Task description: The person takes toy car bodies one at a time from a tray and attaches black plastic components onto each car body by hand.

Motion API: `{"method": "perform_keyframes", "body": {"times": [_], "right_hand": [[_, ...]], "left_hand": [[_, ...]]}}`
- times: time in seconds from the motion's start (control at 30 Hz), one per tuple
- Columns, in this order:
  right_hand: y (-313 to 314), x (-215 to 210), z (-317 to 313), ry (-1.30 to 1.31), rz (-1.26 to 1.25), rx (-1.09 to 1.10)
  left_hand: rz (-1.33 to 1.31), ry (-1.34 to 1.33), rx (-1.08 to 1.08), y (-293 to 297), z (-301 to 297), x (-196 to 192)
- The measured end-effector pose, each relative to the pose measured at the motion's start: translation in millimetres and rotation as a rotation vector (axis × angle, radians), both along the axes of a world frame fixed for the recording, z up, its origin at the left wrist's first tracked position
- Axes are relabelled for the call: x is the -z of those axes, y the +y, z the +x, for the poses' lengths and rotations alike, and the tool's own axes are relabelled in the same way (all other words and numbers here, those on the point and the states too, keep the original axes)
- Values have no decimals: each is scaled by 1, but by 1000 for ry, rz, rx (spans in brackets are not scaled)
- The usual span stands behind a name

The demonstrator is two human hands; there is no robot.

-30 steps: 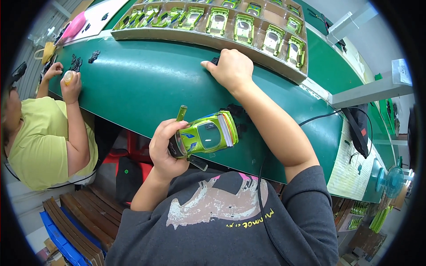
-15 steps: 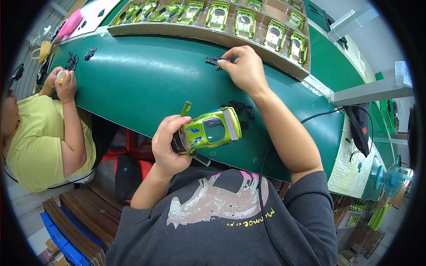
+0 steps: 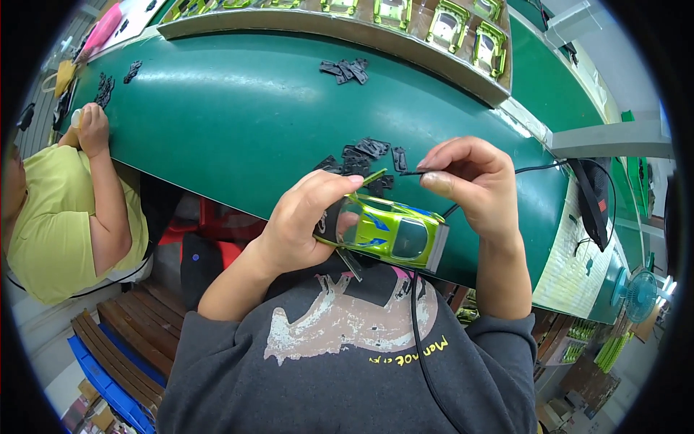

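Observation:
My left hand [image 3: 300,220] grips a bright green toy car body [image 3: 387,230] by its front end, over the near edge of the bench. Blue markings run along its hood, and both doors stand out from the sides. Between thumb and fingertips, my right hand [image 3: 473,184] pinches a thin black plastic part [image 3: 412,173], seen edge-on just beyond the car and not touching it. Behind the car lies a loose pile of flat black plastic parts [image 3: 354,155], and farther back sits a second cluster of black parts [image 3: 344,71].
A cardboard tray [image 3: 289,19] of green car bodies spans the far edge of the green bench [image 3: 217,123]. At the left, a co-worker in a yellow shirt [image 3: 65,224] handles something small. A black cable [image 3: 419,340] runs down my front.
My right hand has come back from the far cluster toward the car, carrying a black part. My left hand and the car have shifted right and nearer to me.

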State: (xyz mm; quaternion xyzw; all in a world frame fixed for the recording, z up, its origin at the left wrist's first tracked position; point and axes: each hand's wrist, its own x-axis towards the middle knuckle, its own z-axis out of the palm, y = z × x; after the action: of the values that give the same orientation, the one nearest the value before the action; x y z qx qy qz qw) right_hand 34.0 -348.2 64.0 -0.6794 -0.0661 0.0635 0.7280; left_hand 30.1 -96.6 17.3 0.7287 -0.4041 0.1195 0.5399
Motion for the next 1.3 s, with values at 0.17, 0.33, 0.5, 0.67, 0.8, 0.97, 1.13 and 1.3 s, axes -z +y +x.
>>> {"method": "perform_keyframes", "body": {"times": [0.17, 0.33, 0.5, 0.67, 0.8, 0.97, 1.13, 1.3], "right_hand": [[0, -7, -4, -50, -146, -60], [-1, -9, -5, -179, -307, -122], [-3, -7, -4, -215, -334, -107], [0, -2, -3, -307, -358, -123], [1, -3, -3, -354, -381, -106], [0, -5, -5, -430, -482, -92], [5, -5, -2, -444, -449, -135], [-2, -2, -1, -489, -481, -270]], "left_hand": [[14, 71, 50, -11, -4, 0], [34, 93, 88, -17, -4, -4], [88, 87, 106, -17, -3, -5], [96, 97, 116, -15, -3, -8], [103, 118, 132, -13, -5, -10], [83, 170, 170, -13, -7, -12], [89, 216, 222, -16, -8, -15], [50, 162, 219, -21, -6, -17]]}}
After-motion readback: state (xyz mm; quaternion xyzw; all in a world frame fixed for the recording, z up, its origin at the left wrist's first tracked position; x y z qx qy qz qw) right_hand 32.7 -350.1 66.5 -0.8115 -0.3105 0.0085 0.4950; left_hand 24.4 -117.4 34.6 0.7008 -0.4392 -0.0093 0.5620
